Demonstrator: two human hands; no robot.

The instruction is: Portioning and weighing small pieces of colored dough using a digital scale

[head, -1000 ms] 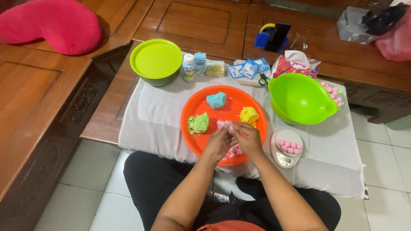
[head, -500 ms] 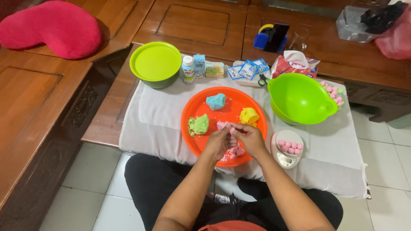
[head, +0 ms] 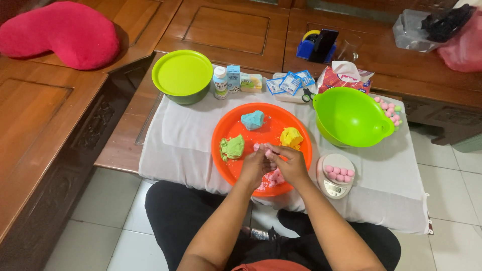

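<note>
Your left hand [head: 254, 168] and right hand [head: 288, 163] pressed together over the orange plate [head: 228, 131], fingers pinched on a small pink dough piece [head: 262, 148] between them, more pink dough [head: 271, 178] just beneath, yellow lump [head: 291, 137] just beyond your right hand.

On the cloth-covered desk [head: 170, 145], the round orange plastic tray [head: 236, 173] sits centre; the lidded green bowl [head: 183, 75] lies behind-left, the open green plastic bowl [head: 351, 118] right, the small white kitchen scale [head: 335, 175] front-right.
</note>
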